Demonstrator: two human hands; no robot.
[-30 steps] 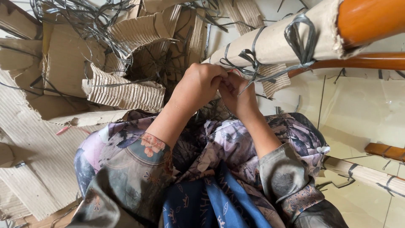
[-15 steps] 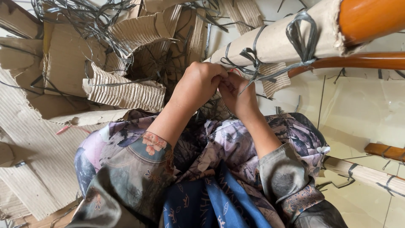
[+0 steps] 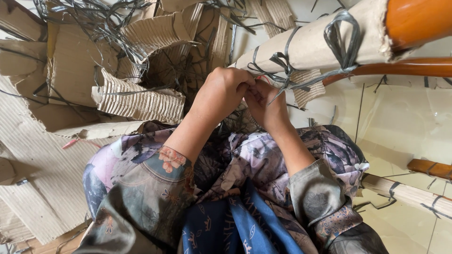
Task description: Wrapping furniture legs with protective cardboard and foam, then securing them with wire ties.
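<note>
Both hands meet at the knotted grey strap [image 3: 282,63] that binds a cardboard wrap [image 3: 310,44] around an orange wooden leg [image 3: 416,21]. Left hand [image 3: 221,91] is clenched, fingers curled onto the strap ends. Right hand [image 3: 263,106] pinches the same knot, touching the left. Loose cardboard [image 3: 136,99] and cut straps lie on the floor [image 3: 400,127] beyond the left hand.

Wrapped pole [image 3: 310,44]: an orange wooden pole I've got sleeved in tan corrugated cardboard, slanting up to my right.
Grey strap [image 3: 282,61]: flat plastic strapping wound round the cardboard, knotted near its lower end, loose tails and a loop [image 3: 343,40] sticking out.
</note>
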